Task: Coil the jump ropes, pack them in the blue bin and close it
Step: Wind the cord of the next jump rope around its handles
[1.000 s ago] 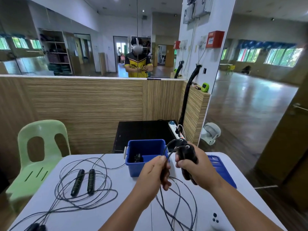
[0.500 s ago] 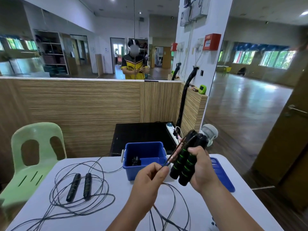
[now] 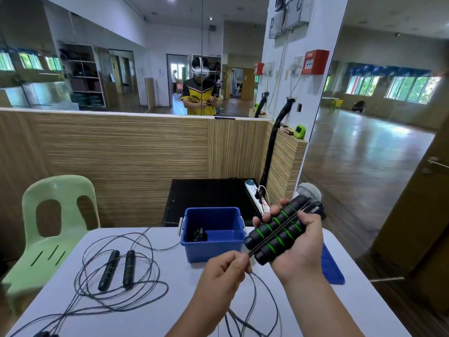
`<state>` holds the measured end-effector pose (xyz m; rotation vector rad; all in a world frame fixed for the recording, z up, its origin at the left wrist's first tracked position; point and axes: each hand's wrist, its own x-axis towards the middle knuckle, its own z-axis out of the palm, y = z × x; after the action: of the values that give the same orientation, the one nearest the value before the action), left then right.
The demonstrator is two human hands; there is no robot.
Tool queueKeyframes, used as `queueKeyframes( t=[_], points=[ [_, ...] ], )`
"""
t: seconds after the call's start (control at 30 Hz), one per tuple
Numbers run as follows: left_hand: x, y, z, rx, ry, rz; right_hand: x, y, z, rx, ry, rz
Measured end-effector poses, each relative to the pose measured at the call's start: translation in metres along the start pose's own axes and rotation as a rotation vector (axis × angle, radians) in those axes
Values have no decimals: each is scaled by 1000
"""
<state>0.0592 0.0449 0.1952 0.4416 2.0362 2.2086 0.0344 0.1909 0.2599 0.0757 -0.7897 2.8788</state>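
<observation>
- Jump rope with green-ringed handles (image 3: 277,233) was held above the near part of the white table (image 3: 170,307). It was not yet coiled, and most of its thin cord trailed onto the table in loose loops closest to the viewer.
- The left hand (image 3: 222,271) was raised with its back to the viewer. Its thumb and fingers pinched the cord, which ran taut up to the handles.
- The right hand (image 3: 300,244), just beyond and to the right, had its palm turned to the viewer. Fingers and thumb were wrapped round both handles, which lay side by side and tilted, with the cord running along the groove between them.
- On the left of the table a second rope (image 3: 119,267) lay uncoiled, its two dark handles together amid sprawling loops. A dark shape at the bottom-left edge was too cropped to identify.
- The blue bin (image 3: 213,249) stood open near the table's far edge, just left of the right hand. A small dark item (image 3: 199,235) sat inside; whether it was a packed rope could not be told.
- The blue lid (image 3: 334,271) lay flat on the table, partly hidden behind the right wrist.
- The task appeared to be at an early stage. Coiling both visible ropes, packing them and closing the bin all remained.
- Beyond the table stood a pale green chair (image 3: 56,215) and a wood-panelled partition.
</observation>
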Motion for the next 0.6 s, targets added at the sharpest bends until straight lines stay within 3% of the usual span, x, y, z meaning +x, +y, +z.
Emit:
queueKeyframes(
  t=[0.3,0.43,0.6],
  points=[
    [0,-19,8,-218,-98,-95,-15,13,9,170,67,66],
    [6,-26,5,-147,-165,-120,-22,20,13,213,110,99],
    [25,-24,-16,119,-206,-193,-32,22,12,178,71,135]
  ],
)
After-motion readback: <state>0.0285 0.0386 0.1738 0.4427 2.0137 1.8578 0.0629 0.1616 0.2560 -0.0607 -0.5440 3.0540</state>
